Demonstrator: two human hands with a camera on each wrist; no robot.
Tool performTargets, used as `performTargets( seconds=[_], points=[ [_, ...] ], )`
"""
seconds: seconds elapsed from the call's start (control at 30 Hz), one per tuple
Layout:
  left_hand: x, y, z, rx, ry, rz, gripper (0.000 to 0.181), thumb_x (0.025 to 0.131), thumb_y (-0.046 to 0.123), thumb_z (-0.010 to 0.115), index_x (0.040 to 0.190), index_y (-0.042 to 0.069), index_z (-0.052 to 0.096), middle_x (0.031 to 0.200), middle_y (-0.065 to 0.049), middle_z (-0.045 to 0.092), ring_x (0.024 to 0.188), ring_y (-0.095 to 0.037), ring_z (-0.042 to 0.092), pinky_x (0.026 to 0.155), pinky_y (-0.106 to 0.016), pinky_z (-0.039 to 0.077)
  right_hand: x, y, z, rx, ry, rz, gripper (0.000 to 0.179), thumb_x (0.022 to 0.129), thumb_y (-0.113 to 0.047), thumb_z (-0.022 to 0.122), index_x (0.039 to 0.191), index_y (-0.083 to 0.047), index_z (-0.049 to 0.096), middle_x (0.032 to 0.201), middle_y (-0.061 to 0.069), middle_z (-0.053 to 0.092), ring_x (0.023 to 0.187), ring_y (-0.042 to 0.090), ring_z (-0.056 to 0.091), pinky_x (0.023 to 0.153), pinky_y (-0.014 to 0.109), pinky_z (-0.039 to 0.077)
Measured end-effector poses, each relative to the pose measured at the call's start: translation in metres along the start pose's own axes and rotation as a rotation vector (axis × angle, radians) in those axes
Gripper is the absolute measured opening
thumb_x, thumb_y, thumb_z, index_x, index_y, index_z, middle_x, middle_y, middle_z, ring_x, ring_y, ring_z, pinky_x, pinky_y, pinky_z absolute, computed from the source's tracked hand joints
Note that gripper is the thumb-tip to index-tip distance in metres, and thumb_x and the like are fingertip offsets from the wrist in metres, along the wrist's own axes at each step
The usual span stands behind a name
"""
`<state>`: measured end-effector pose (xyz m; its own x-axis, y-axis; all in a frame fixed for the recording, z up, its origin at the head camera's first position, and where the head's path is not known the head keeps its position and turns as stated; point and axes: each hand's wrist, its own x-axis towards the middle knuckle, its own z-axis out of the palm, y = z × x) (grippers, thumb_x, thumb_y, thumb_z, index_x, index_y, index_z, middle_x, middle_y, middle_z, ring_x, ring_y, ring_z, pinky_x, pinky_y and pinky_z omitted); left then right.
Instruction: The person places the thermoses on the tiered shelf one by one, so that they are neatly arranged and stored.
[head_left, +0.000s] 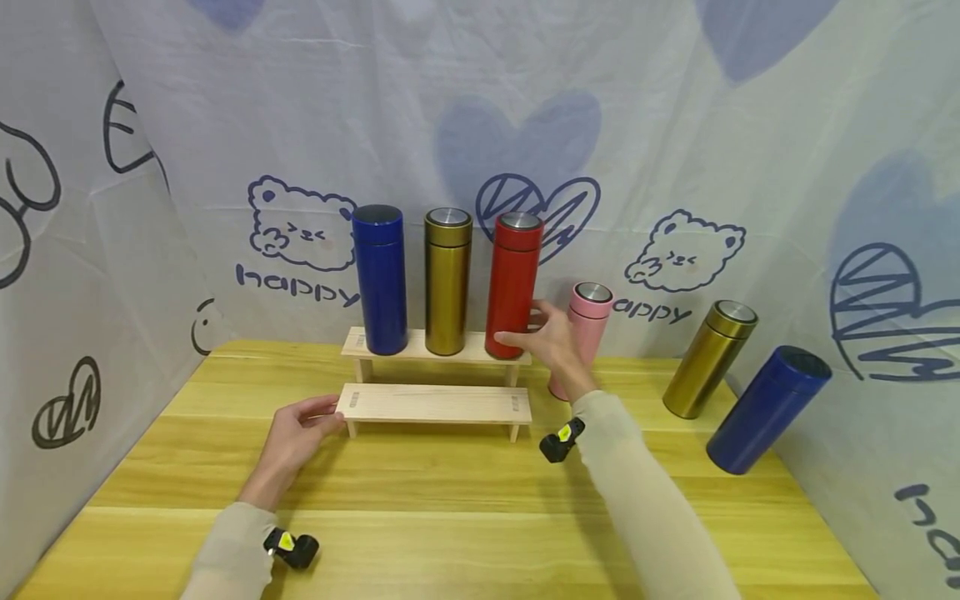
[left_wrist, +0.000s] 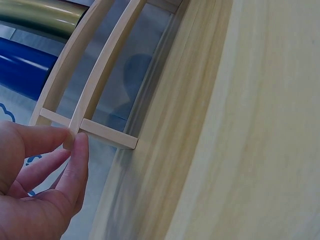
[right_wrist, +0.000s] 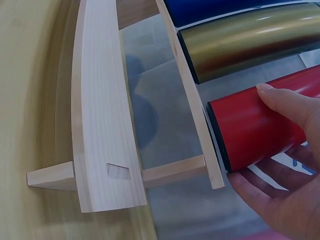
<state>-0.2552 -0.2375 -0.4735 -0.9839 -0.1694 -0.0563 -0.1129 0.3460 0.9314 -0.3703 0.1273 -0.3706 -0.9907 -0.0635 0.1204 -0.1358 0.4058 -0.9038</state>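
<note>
My right hand (head_left: 557,340) grips the lower part of a red thermos bottle (head_left: 515,279), thumb at the front and fingers round its right side. That bottle stands upright at the right end of the upper step (head_left: 416,343) of a wooden two-step rack, its base right at the board in the right wrist view. Left of it on the same step stand a gold bottle (head_left: 447,283) and a blue bottle (head_left: 381,283). With thumb and fingertip, my left hand (head_left: 298,435) pinches the left end of the lower step (head_left: 435,403), which bears nothing.
A pink bottle (head_left: 588,325) stands just right of the rack, partly hidden behind my right hand. Farther right on the wooden table (head_left: 420,533) are a second gold bottle (head_left: 708,360) and a second blue bottle (head_left: 768,410). A printed white cloth (head_left: 420,108) hangs behind.
</note>
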Motion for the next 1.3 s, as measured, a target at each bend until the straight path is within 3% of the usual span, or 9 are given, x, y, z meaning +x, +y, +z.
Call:
performTargets(
  seconds=[0.83, 1.3],
  points=[
    [-0.0011, 0.0002, -0.0004, -0.015, -0.003, 0.007, 0.047, 0.102, 0.015, 0.065, 0.146, 0.001, 0.056, 0.142, -0.023, 0.06, 0.124, -0.028, 0.063, 0.081, -0.009, 0.049, -0.0011, -0.0009, 0.0061, -0.001, 0.019, 0.036, 0.081, 0.079, -0.029, 0.09, 0.149, -0.012, 0.051, 0.137, 0.016, 0.064, 0.124, 0.035, 0.064, 0.107, 0.05, 0.052],
    [-0.0012, 0.0006, -0.0011, -0.018, -0.008, 0.005, 0.047, 0.102, 0.017, 0.065, 0.146, 0.002, 0.056, 0.142, -0.023, 0.06, 0.123, -0.026, 0.064, 0.082, -0.011, 0.051, -0.0001, 0.0041, 0.0053, 0.023, -0.016, 0.054, 0.083, 0.082, -0.03, 0.088, 0.153, -0.015, 0.046, 0.145, 0.014, 0.06, 0.132, 0.037, 0.059, 0.111, 0.053, 0.049]
  ],
)
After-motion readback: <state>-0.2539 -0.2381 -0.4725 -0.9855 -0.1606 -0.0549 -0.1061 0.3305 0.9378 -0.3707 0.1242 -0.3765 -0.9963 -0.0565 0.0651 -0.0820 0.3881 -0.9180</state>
